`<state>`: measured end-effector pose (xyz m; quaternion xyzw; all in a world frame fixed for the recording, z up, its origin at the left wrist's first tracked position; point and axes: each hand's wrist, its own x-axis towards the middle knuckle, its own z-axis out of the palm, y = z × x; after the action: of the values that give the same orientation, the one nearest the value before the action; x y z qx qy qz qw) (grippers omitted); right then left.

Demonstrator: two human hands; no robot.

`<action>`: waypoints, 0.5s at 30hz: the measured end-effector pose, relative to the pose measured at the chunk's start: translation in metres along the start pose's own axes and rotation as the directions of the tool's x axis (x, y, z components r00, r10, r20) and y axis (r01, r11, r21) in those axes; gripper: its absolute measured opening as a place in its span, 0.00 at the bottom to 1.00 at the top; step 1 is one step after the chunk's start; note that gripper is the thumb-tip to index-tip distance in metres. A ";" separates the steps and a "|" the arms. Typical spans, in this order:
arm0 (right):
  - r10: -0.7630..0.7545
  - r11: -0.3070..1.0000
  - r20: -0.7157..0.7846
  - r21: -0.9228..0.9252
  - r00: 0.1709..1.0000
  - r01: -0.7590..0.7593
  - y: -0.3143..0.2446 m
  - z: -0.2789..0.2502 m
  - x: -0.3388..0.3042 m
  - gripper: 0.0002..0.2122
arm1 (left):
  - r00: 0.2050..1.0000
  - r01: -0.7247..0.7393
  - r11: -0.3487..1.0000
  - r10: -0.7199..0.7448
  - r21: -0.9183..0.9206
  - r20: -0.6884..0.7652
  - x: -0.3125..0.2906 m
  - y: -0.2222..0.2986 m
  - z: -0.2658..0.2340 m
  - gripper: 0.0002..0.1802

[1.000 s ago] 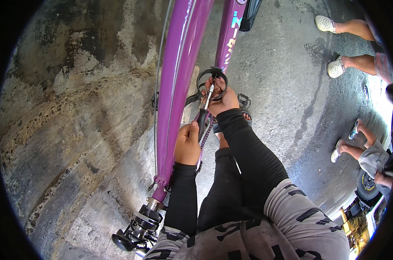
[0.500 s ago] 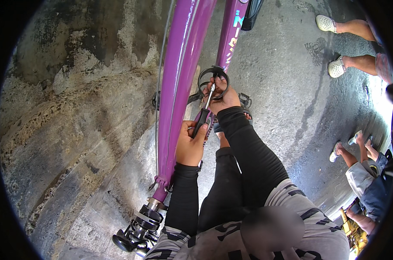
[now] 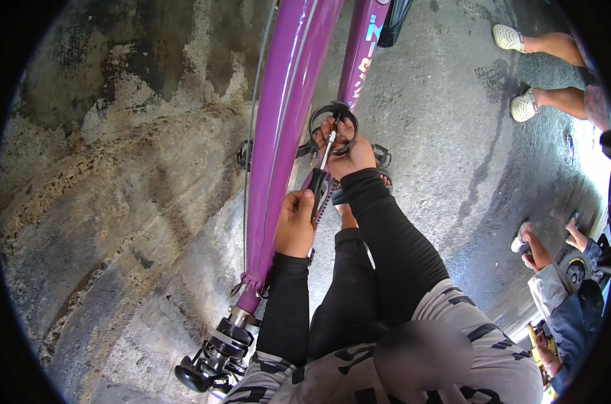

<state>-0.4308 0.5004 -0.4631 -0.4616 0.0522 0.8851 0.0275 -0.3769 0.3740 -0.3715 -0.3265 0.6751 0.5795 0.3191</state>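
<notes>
A purple bicycle frame [image 3: 284, 114] stands in front of me. My left hand [image 3: 294, 230] is closed round the black handle of a screwdriver [image 3: 318, 178], beside the frame's top tube. The driver's shiny shaft points up and away into a black ring-shaped bottle cage [image 3: 334, 106] at the lettered purple tube [image 3: 358, 60]. My right hand [image 3: 354, 156] reaches round the cage, its fingers curled inside the ring by the screwdriver tip. Whatever screw is at the tip is hidden by the fingers.
Handlebar parts [image 3: 221, 350] with black fittings lie at the lower left. A pedal [image 3: 381, 157] sticks out beyond my right hand. A stained concrete wall [image 3: 117, 175] rises on the left. At the right, people stand on the grey ground, one in white clogs [image 3: 523, 106].
My left thumb has shifted up along the screwdriver handle, and the fingers have changed their grip. My right hand stays at the cage. At the lower right, a bystander's legs have moved.
</notes>
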 end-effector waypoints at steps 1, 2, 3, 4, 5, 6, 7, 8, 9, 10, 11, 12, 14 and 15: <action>-0.002 1.000 0.002 -0.001 1.000 0.002 0.000 -0.001 0.002 0.02 | 1.000 0.017 1.000 -0.017 -0.019 0.009 -0.002 0.000 -0.001 0.15; -0.003 1.000 0.005 -0.001 1.000 0.003 -0.001 -0.002 0.004 0.03 | 0.999 0.034 0.999 -0.034 -0.038 0.019 -0.004 0.000 -0.002 0.15; -0.009 1.000 -0.003 -0.005 1.000 0.009 -0.001 -0.003 0.005 0.03 | 0.999 0.047 0.997 -0.047 -0.060 0.012 -0.008 0.000 -0.003 0.15; -0.016 1.000 -0.012 -0.011 1.000 0.016 -0.001 -0.003 0.006 0.03 | 0.998 0.062 0.995 -0.061 -0.084 0.007 -0.012 -0.002 -0.005 0.15; -0.023 1.000 -0.021 -0.017 1.000 0.022 0.000 -0.004 0.006 0.03 | 0.997 0.076 0.991 -0.076 -0.107 0.002 -0.016 -0.004 -0.007 0.15; -0.035 0.999 0.005 -0.038 0.999 0.035 -0.001 -0.006 0.008 0.02 | 0.997 0.072 0.982 -0.070 -0.172 0.017 -0.019 -0.005 -0.007 0.14; -0.045 0.997 0.031 -0.058 0.999 0.047 -0.001 -0.008 0.011 0.02 | 0.997 0.070 0.969 -0.065 -0.236 0.031 -0.023 -0.006 -0.004 0.14; -0.055 0.995 0.057 -0.078 0.997 0.060 -0.001 -0.011 0.013 0.02 | 0.997 0.069 0.952 -0.058 -0.299 0.045 -0.026 -0.006 -0.001 0.13; -0.047 0.996 0.059 -0.078 0.997 0.052 -0.001 -0.014 0.015 0.02 | 0.998 0.056 0.951 -0.050 -0.303 0.029 -0.030 -0.006 0.001 0.12; -0.037 0.996 0.064 -0.080 0.997 0.042 0.000 -0.013 0.014 0.02 | 0.999 0.035 0.950 -0.027 -0.309 0.029 -0.031 -0.008 0.001 0.12; -0.027 0.996 0.068 -0.082 0.997 0.033 0.000 -0.012 0.014 0.03 | 1.000 0.014 0.949 -0.005 -0.315 0.030 -0.030 -0.010 0.001 0.11; -0.014 0.999 0.033 -0.043 0.999 0.015 0.000 -0.011 0.014 0.03 | 0.999 -0.007 0.947 0.017 -0.320 0.031 -0.030 -0.011 0.001 0.11; 0.019 0.999 -0.037 0.038 0.999 -0.018 0.001 -0.004 0.008 0.03 | 1.000 -0.012 0.950 0.020 -0.311 0.023 -0.030 -0.013 -0.001 0.11; 0.028 0.999 -0.038 0.036 0.999 -0.026 0.000 -0.001 0.005 0.03 | 1.000 -0.014 0.952 0.021 -0.307 0.018 -0.030 -0.014 -0.002 0.11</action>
<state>-0.4330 0.5001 -0.4677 -0.4770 0.0746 0.8754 0.0228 -0.3480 0.3726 -0.3549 -0.3599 0.5765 0.6834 0.2665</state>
